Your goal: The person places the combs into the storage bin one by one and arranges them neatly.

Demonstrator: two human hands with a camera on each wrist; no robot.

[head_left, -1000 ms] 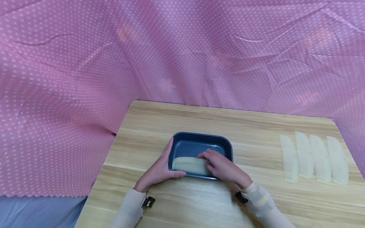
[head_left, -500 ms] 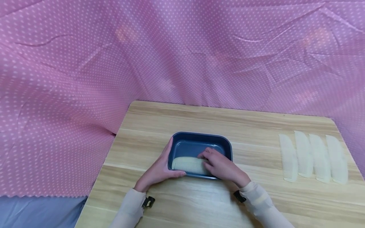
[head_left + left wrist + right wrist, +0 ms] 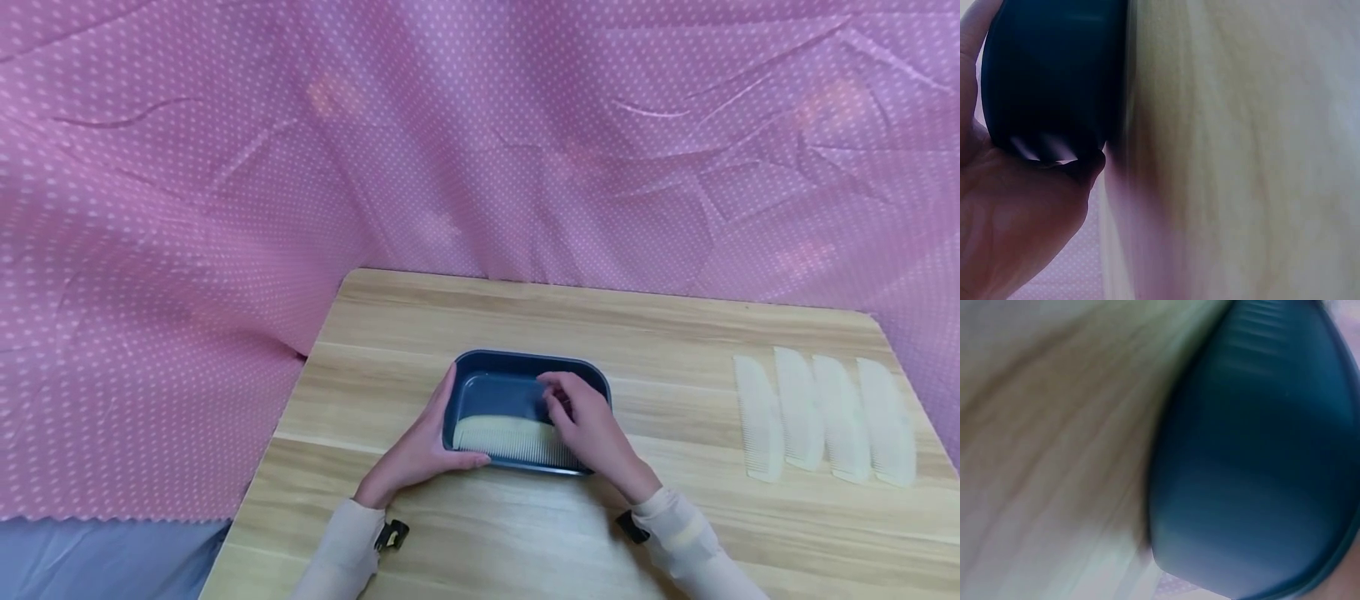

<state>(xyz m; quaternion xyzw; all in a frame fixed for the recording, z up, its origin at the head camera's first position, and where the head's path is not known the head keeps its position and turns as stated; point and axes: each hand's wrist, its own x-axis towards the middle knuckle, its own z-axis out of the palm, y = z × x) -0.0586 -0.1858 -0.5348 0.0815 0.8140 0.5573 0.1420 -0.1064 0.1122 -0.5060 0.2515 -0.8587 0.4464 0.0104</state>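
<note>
A dark blue rectangular tray [image 3: 525, 358] sits on the wooden table. My left hand [image 3: 420, 446] holds its left end, thumb along the front wall and fingers along the left side; the left wrist view shows this hand [image 3: 1016, 219] against the tray wall [image 3: 1054, 81]. Inside, a pale cream comb [image 3: 510, 437] lies along the front, teeth toward me. Over the tray's right part hovers my right hand [image 3: 596, 425], fingers loosely bent, apart from the comb, with nothing visible in them. It covers the comb's right end. The tray's outer wall [image 3: 1254, 456] fills much of the right wrist view.
Several more cream combs [image 3: 802, 408] lie side by side at the table's right, roughly upright in the head view. Pink dotted cloth [image 3: 480, 142] hangs behind and left of the wooden table [image 3: 525, 533].
My right hand has let go of the comb and moved up and slightly right, baring more of it. The left hand stays on the tray.
</note>
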